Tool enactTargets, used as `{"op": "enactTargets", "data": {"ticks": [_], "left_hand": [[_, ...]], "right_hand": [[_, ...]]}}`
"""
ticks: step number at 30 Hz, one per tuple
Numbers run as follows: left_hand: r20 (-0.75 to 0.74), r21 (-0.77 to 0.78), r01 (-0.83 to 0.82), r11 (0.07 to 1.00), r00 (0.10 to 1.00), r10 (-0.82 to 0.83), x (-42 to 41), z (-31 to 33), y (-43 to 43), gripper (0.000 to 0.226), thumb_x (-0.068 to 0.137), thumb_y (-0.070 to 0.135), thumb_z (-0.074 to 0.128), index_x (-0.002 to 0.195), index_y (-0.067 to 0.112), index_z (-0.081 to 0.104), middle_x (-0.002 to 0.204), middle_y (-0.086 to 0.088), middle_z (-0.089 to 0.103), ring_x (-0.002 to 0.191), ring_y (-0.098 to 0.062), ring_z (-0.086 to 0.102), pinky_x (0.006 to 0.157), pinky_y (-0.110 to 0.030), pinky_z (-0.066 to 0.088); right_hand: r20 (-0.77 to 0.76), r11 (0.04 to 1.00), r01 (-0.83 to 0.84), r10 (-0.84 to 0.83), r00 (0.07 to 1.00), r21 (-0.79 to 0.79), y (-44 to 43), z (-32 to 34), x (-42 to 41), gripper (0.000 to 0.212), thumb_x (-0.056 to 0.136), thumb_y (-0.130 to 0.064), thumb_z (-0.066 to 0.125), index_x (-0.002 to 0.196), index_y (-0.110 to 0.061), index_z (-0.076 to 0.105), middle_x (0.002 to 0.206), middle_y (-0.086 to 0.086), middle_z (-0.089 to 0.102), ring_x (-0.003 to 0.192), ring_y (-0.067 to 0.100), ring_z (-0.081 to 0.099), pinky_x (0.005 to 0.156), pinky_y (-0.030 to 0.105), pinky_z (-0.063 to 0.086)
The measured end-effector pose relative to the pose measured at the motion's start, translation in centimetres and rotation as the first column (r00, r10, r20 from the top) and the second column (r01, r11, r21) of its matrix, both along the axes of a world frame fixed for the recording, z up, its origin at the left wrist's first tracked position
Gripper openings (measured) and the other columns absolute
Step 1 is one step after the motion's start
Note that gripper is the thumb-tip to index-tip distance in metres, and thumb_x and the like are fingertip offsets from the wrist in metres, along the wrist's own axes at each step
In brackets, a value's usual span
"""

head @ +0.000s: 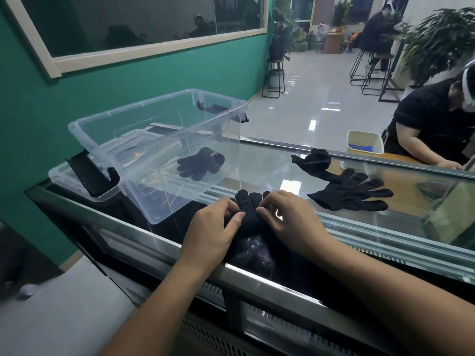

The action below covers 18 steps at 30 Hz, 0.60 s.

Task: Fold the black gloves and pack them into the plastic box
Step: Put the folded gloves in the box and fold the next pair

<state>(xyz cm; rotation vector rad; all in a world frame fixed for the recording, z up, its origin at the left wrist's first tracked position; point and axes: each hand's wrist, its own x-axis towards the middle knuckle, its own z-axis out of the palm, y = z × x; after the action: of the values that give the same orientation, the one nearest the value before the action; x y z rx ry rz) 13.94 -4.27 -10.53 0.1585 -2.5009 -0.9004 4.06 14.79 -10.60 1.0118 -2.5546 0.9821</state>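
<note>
No readable text, label or number anywhere.

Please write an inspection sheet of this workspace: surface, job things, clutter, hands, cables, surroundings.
Surface: glass counter top, reflective.
Job things: clear plastic box open, one folded glove inside; glove being folded at near edge; loose gloves to the right.
Clutter: box lid under the box's left end.
Hands: left hand and right hand both pressing the glove.
Cables: nothing seen.
Surroundings: green wall, potted plants, another person seated at right.
</note>
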Motion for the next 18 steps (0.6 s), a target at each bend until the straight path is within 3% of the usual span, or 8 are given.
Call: {"op": "enactTargets", "data": {"ticks": [5,9,13,15,18], "left_hand": [[-0.076,-0.084,0.026,0.996,0.997,-0.032,0.1,-0.1,-0.1,0.010,0.099,0.018,0.077,0.100,0.026,0.071,0.102,0.016,0.057,0.093,-0.005,0.064,0.085,-0.024,0.056],[-0.095,-0.160,0.076,0.984,0.991,-0.092,0.5,-0.1,0.0,0.019,0.099,0.008,0.074,0.104,0.026,0.077,0.105,0.016,0.064,0.104,-0.009,0.062,0.092,-0.029,0.055],[-0.080,-0.182,0.082,0.980,0.992,-0.098,0.6,0.1,0.3,0.015,0.095,0.028,0.074,0.110,0.029,0.073,0.109,0.018,0.065,0.105,-0.006,0.062,0.099,-0.035,0.055],[-0.045,-0.193,0.096,0.976,0.993,-0.107,0.7,0.2,0.4,0.026,0.090,0.039,0.076,0.114,0.030,0.071,0.112,0.018,0.063,0.107,-0.007,0.062,0.101,-0.035,0.055],[-0.007,-0.189,0.095,0.977,0.995,-0.098,0.8,0.2,0.3,0.031,0.087,0.039,0.076,0.117,0.033,0.069,0.116,0.019,0.062,0.109,-0.009,0.062,0.101,-0.037,0.055]], "right_hand": [[-0.143,0.997,-0.072,0.069,0.987,-0.013,0.1,0.5,0.1,0.007,0.094,-0.016,0.077,0.099,-0.019,0.073,0.099,-0.001,0.061,0.087,0.019,0.059,0.074,0.036,0.053],[-0.227,0.980,-0.180,0.195,0.954,0.083,0.4,1.0,0.4,0.021,0.097,-0.022,0.057,0.100,-0.022,0.077,0.098,0.001,0.066,0.087,0.023,0.062,0.066,0.036,0.052],[-0.128,0.966,-0.231,0.245,0.961,0.119,0.9,1.2,0.6,0.017,0.095,-0.023,0.063,0.109,-0.025,0.072,0.106,-0.004,0.063,0.097,0.017,0.059,0.079,0.036,0.054],[-0.094,0.958,-0.248,0.263,0.960,0.147,0.9,1.2,0.6,0.023,0.089,-0.030,0.065,0.112,-0.026,0.068,0.109,-0.006,0.059,0.104,0.018,0.056,0.084,0.035,0.053],[-0.073,0.955,-0.239,0.255,0.964,0.176,0.8,1.1,0.7,0.029,0.085,-0.030,0.067,0.114,-0.027,0.064,0.111,-0.007,0.057,0.106,0.019,0.054,0.084,0.037,0.053]]}}
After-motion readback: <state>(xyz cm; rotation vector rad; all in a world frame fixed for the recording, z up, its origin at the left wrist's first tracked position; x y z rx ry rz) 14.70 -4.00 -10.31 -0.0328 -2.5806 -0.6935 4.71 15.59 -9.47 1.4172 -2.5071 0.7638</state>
